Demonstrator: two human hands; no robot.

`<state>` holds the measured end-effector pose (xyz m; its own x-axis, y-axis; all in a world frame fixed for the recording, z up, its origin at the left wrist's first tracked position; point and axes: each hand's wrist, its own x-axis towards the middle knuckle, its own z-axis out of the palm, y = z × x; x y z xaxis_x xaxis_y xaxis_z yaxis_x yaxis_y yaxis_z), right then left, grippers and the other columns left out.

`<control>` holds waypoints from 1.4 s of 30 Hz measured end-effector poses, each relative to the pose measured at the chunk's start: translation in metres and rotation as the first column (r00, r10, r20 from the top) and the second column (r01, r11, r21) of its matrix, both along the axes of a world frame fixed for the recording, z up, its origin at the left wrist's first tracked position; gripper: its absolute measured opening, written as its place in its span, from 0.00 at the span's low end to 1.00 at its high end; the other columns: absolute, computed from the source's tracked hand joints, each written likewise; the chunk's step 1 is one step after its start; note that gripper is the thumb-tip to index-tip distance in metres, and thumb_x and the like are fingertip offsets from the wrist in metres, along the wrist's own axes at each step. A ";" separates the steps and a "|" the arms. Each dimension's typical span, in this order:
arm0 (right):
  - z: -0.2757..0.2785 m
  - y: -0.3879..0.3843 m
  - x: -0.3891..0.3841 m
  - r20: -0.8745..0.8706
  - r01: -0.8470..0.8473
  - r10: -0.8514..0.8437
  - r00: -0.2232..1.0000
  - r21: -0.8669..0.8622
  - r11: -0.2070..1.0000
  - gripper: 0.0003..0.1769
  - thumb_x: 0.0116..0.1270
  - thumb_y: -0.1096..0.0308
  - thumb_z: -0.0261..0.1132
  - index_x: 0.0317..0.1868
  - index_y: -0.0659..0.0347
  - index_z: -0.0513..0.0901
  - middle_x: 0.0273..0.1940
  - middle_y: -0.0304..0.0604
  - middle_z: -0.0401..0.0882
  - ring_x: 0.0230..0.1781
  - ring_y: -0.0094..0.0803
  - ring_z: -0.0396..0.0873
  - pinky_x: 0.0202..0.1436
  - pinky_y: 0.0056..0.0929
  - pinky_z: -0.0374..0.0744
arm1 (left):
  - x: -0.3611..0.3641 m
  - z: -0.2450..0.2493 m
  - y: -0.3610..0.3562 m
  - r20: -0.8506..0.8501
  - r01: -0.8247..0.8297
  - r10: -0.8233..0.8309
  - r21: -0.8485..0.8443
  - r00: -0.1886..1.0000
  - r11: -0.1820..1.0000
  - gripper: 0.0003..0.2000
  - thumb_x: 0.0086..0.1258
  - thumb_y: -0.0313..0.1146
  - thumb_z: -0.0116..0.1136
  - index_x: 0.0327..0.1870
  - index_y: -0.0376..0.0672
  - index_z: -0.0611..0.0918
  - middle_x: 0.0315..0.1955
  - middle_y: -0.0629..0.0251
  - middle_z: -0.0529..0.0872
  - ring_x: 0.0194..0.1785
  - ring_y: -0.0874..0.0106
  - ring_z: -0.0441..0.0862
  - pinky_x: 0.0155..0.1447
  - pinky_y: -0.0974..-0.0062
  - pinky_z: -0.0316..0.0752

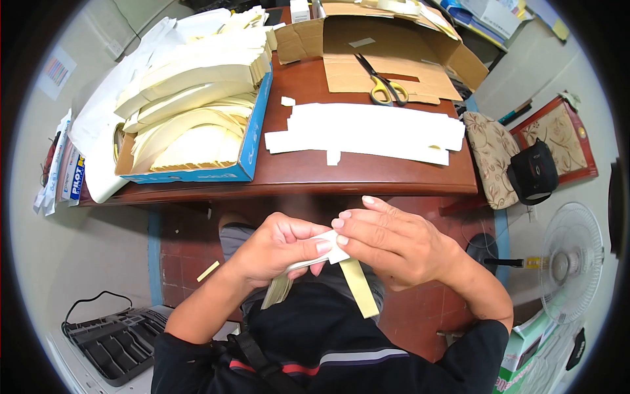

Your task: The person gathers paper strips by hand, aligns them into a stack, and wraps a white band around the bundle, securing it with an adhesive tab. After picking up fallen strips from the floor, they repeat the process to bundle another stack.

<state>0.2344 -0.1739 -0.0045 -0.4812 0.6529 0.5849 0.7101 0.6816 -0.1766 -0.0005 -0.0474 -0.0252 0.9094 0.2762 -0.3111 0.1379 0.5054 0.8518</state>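
In front of my lap, my left hand [274, 251] grips a folded bundle of pale paper strips [277, 291], thumb on top. At the bundle's end a small white piece of paper [336, 251] lies between my hands. My right hand [410, 246] presses it with its fingertips, its fingers stretched but close together. A yellow paper strip [359, 290] hangs below the white piece. My right palm and thumb are partly hidden.
On the wooden desk [302, 189] stand a blue box [252, 148] full of curved paper strips, white paper sheets [374, 128], scissors [380, 82] with yellow-black handles and an open cardboard box [348, 72]. A fan [564, 262] and cushioned chair [489, 154] stand right.
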 end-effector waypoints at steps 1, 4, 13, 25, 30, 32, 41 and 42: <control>-0.001 0.001 0.001 0.006 0.002 -0.003 1.000 0.049 0.999 0.17 0.62 0.72 0.72 0.52 0.65 0.87 0.57 0.47 0.86 0.55 0.43 0.86 0.70 0.51 0.83 | 0.000 -0.001 0.003 0.014 0.009 -0.008 -0.030 1.000 1.000 0.15 0.82 0.33 0.64 0.59 0.32 0.88 0.28 0.64 0.89 0.21 0.86 0.74 0.25 0.86 0.65; -0.007 0.000 0.005 0.030 0.011 -0.017 0.999 0.184 0.983 0.13 0.59 0.71 0.75 0.46 0.57 0.89 0.58 0.44 0.88 0.57 0.41 0.86 0.70 0.52 0.81 | -0.001 -0.006 0.007 0.024 0.008 -0.005 -0.113 1.000 0.994 0.15 0.82 0.33 0.63 0.59 0.29 0.87 0.28 0.62 0.88 0.21 0.86 0.74 0.25 0.86 0.65; -0.019 -0.010 -0.011 0.109 0.052 -0.105 0.988 0.404 0.913 0.02 0.58 0.65 0.73 0.32 0.47 0.88 0.57 0.32 0.89 0.60 0.31 0.83 0.68 0.47 0.76 | 0.001 -0.006 0.009 -0.027 -0.026 0.023 -0.096 0.999 0.995 0.16 0.82 0.33 0.64 0.60 0.28 0.86 0.28 0.63 0.87 0.22 0.87 0.75 0.25 0.88 0.67; -0.009 -0.012 -0.009 0.153 0.033 -0.081 0.985 0.293 0.956 0.07 0.62 0.68 0.73 0.30 0.46 0.83 0.50 0.33 0.93 0.58 0.30 0.87 0.75 0.54 0.67 | 0.004 0.005 0.006 -0.069 -0.061 0.058 -0.050 0.996 0.997 0.17 0.77 0.29 0.69 0.61 0.28 0.86 0.29 0.64 0.88 0.25 0.87 0.78 0.25 0.89 0.66; -0.014 -0.011 -0.009 0.145 0.023 -0.087 0.986 0.395 0.918 0.03 0.62 0.66 0.70 0.29 0.48 0.86 0.49 0.35 0.90 0.56 0.30 0.87 0.70 0.49 0.74 | 0.003 0.006 0.004 -0.026 -0.048 0.047 -0.022 0.999 0.999 0.19 0.72 0.28 0.73 0.61 0.30 0.87 0.31 0.66 0.89 0.27 0.87 0.78 0.26 0.88 0.66; -0.015 -0.011 -0.011 0.127 0.034 -0.104 0.986 0.458 0.888 0.03 0.61 0.67 0.70 0.30 0.49 0.87 0.49 0.35 0.90 0.54 0.30 0.86 0.69 0.49 0.74 | 0.004 0.004 0.004 -0.042 -0.048 0.047 -0.018 0.998 0.999 0.20 0.71 0.28 0.74 0.62 0.31 0.87 0.31 0.68 0.89 0.27 0.87 0.78 0.26 0.89 0.67; -0.001 -0.009 -0.010 0.040 0.019 -0.027 0.999 0.192 0.981 0.03 0.57 0.69 0.72 0.33 0.54 0.87 0.48 0.40 0.88 0.50 0.34 0.86 0.65 0.51 0.77 | 0.006 0.007 0.003 -0.079 -0.002 0.011 0.115 0.997 0.993 0.19 0.70 0.27 0.75 0.62 0.34 0.89 0.32 0.71 0.90 0.31 0.88 0.79 0.32 0.87 0.71; 0.000 -0.008 -0.010 0.022 0.015 -0.019 1.000 0.170 0.985 0.04 0.57 0.68 0.72 0.34 0.55 0.88 0.48 0.40 0.88 0.49 0.35 0.86 0.64 0.51 0.78 | 0.007 0.005 0.001 -0.053 -0.008 0.015 0.129 0.998 0.992 0.19 0.71 0.27 0.75 0.61 0.34 0.89 0.34 0.71 0.90 0.33 0.88 0.80 0.35 0.87 0.72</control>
<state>0.2245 -0.1820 -0.0049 -0.4856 0.5531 0.6770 0.7243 0.6882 -0.0427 0.0067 -0.0463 -0.0200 0.8889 0.3273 -0.3204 0.1800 0.3937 0.9014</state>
